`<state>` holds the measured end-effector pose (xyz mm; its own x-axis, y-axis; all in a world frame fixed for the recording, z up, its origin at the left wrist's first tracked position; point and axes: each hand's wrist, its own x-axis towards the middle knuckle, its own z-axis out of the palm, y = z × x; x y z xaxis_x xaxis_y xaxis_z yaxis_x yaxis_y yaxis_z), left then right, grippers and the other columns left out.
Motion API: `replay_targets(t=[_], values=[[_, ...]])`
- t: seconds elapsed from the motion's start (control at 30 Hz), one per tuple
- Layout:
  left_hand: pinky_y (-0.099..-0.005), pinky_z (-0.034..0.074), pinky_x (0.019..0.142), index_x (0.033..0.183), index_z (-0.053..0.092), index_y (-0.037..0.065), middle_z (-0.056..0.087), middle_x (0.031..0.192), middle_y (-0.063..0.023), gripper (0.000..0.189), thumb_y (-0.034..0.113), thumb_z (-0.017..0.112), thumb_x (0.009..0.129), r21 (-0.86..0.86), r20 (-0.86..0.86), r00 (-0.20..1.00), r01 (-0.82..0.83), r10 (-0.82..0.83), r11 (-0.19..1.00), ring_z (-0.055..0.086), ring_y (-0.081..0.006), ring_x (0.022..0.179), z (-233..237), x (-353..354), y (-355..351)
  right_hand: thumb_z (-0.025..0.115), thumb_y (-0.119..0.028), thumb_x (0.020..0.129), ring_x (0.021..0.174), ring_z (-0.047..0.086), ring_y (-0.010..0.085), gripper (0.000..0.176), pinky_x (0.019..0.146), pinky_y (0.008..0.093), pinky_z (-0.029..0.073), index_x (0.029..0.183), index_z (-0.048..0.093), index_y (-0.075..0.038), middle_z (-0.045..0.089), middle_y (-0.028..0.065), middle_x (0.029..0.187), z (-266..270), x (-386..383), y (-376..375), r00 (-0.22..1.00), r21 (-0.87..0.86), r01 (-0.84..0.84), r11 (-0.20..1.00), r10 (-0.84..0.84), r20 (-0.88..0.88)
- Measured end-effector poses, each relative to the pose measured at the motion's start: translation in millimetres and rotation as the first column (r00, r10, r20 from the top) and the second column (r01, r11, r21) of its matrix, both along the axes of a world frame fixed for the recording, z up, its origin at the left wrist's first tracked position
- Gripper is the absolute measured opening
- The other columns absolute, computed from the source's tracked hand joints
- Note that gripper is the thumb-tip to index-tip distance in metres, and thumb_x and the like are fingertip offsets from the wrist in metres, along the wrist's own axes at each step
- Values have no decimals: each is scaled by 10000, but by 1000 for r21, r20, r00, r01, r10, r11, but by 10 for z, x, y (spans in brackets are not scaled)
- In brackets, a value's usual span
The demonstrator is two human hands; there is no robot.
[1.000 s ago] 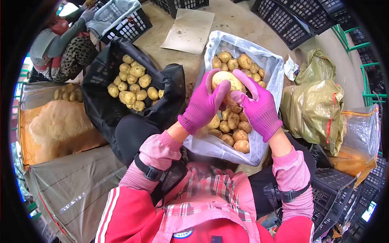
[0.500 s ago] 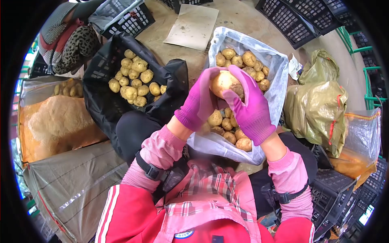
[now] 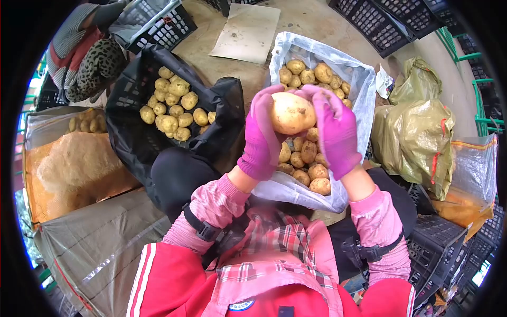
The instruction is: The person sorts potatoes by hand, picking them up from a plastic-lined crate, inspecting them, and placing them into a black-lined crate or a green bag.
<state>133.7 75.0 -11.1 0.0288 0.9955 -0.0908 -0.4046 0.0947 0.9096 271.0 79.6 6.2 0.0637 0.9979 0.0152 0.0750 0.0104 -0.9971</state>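
A large pale potato with brown specks is held up between my two gloved hands. My left hand, in a purple-pink glove, grips its left side. My right hand, gloved alike, has its fingertips bent over the potato's top right, its palm a little apart from it. Beneath them stands a crate lined with a white bag, with many brown, soil-marked potatoes inside. To the left is a black-lined crate holding cleaner yellow potatoes.
A flat cardboard sheet lies on the floor ahead. Olive plastic sacks stand at right, an orange mesh sack at left. Black crates are at the back right. Another person sits at the upper left.
The potato has been turned, now showing a smoother, paler side. My right hand's thumb has come away from its front, and the fingers have shifted toward its top right.
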Motion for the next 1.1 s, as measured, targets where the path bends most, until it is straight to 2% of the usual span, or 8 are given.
replay_targets(t=[0.03, 0.17, 0.23, 0.43, 0.87, 0.97, 1.0, 1.1], values=[[-389, 596, 810, 1367, 446, 58, 568, 1301, -184, 482, 387, 317, 1040, -154, 281, 960, 56, -11, 986, 608, -272, 1142, 69, -5, 15, 540, -258, 1026, 1031, 659, 191, 372, 909, 301, 512, 1274, 563, 18, 692, 139, 1103, -32, 35, -5, 999, 36, 13, 999, -14, 38], [-356, 533, 914, 1234, 533, 7, 575, 1281, -169, 401, 327, 371, 1054, 78, 126, 986, -116, 105, 990, 611, -276, 1114, -53, -30, 104, 651, -320, 965, 1186, 593, 223, 634, 966, 313, 490, 1438, 394, 14, 531, 204, 1369, -72, 81, -70, 982, 147, -100, 984, 74, 172], [-369, 497, 949, 1248, 516, -26, 564, 1263, -203, 360, 230, 345, 1061, 463, -536, 802, 18, 264, 886, 580, -322, 1151, -164, -95, 125, 677, -354, 944, 1200, 586, 224, 678, 974, 315, 486, 1437, 392, 14, 507, 206, 1395, -72, 63, -83, 891, 211, -222, 952, 110, 440], [-359, 406, 1024, 1333, 459, -44, 519, 1288, -218, 393, 229, 340, 1076, 149, -332, 942, 6, 44, 989, 549, -324, 1159, -88, -4, 65, 720, -368, 906, 1182, 605, 251, 721, 980, 325, 486, 1411, 413, 45, 587, 207, 1298, 81, -26, -148, 943, 176, -106, 979, 43, 331], [-309, 456, 962, 1322, 503, 5, 583, 1235, -134, 531, 438, 334, 1064, 402, -438, 872, -29, 220, 915, 586, -194, 1094, -102, 102, 5, 629, -222, 969, 1192, 617, 279, 442, 1000, 338, 465, 1333, 539, 12, 629, 190, 1273, 181, 107, -206, 964, 210, 2, 978, -58, 259], [-279, 521, 814, 1284, 537, 63, 648, 1117, -97, 580, 542, 318, 1041, -310, 184, 859, 511, -477, 802, 650, -164, 935, 31, -271, 218, 643, -205, 949, 1220, 590, 334, 435, 1022, 365, 457, 1332, 551, -20, 612, 188, 1292, 94, 117, -166, 877, 365, -205, 908, 4, 481], [-230, 450, 531, 1114, 585, 91, 669, 864, -40, 620, 654, 360, 984, -306, 158, 914, 406, -375, 861, 605, -102, 645, 0, -189, 194, 673, -229, 921, 1261, 543, 366, 496, 1039, 390, 446, 1356, 528, -39, 571, 193, 1339, 56, 81, -175, 897, 332, -212, 919, 48, 439], [-236, 464, 557, 1127, 585, 100, 667, 881, -39, 591, 631, 360, 995, -433, 222, 954, 281, -201, 856, 607, -112, 663, 66, -19, 96, 691, -280, 908, 1276, 528, 363, 564, 1038, 399, 447, 1378, 493, -38, 539, 198, 1367, 15, 31, -200, 846, 308, -184, 933, -10, 534]])
